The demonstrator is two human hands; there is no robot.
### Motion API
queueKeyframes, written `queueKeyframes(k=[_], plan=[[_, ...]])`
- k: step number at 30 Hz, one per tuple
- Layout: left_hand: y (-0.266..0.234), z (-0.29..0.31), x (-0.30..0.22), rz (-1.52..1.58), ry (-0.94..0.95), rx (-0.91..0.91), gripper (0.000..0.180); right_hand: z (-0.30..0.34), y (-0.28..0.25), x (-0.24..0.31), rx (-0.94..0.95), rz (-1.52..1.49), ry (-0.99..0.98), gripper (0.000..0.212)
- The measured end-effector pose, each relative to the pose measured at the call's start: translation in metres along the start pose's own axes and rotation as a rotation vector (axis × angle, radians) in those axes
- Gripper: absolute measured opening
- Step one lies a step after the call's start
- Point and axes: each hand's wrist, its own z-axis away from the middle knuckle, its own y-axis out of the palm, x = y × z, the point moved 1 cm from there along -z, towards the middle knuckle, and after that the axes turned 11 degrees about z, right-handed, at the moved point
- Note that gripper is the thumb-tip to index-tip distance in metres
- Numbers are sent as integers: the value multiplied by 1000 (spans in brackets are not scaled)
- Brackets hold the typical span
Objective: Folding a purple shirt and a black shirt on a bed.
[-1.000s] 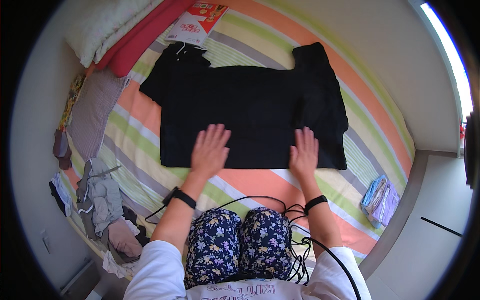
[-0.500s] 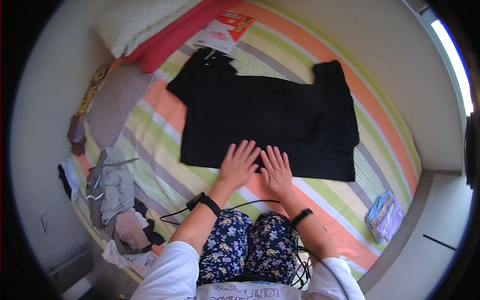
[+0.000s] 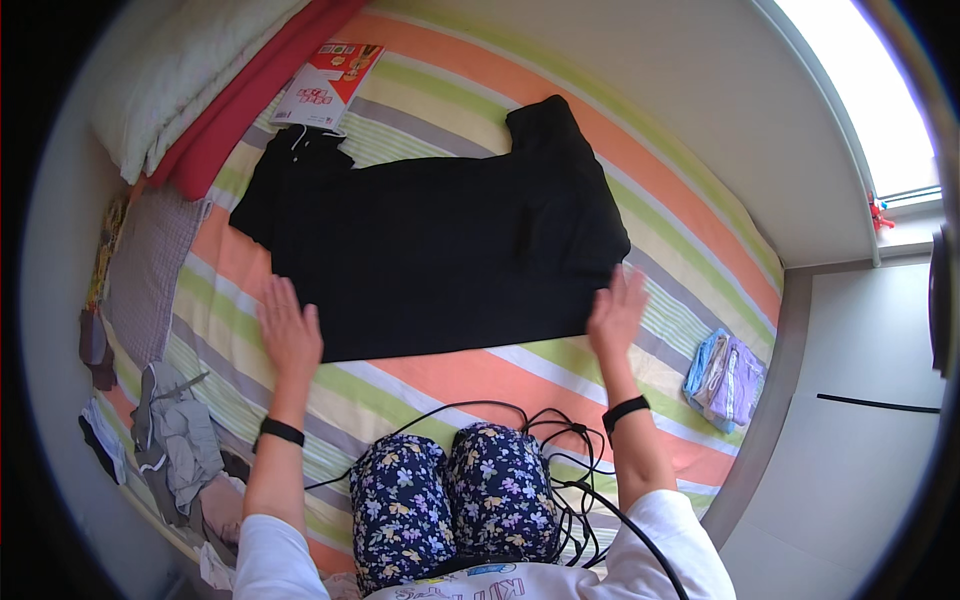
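Observation:
A large black garment (image 3: 430, 250), which looks like a shirt, lies spread flat across the striped bed sheet (image 3: 500, 380). A sleeve-like part sticks out at its far right. At its far left is a bunched black part (image 3: 290, 180) with a thin white cord or trim. My left hand (image 3: 290, 325) rests at the garment's near left corner, fingers stretched out. Over its near right corner lies my right hand (image 3: 617, 312), open with the fingers up along the edge. Neither hand grips the cloth.
A red and white booklet (image 3: 325, 90) lies beyond the garment, by a red and white bedding pile (image 3: 190, 110). Crumpled clothes (image 3: 180, 440) sit along the left edge. Folded items in clear plastic (image 3: 728, 380) are at the right. Black cables (image 3: 560, 430) loop around my knees.
My hands have moved apart from the middle of the garment's near edge, the left to its left corner, the right to its right corner. The view has shifted to the right.

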Motion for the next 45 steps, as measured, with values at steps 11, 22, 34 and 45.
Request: queueKeyframes(k=[11,22,34,45], plan=[[-1,-26,31,-16,5,163,61,-23,39,-56,308,212,-33,51],[-12,-199,-36,80,265,45,66,-239,66,75,-152,-267,-354,40],[-2,-231,-33,72,78,187,66,-329,121,112,522,-795,514,53],[-31,-205,-3,418,205,-141,19,-269,22,-11,608,-1759,512,16]])
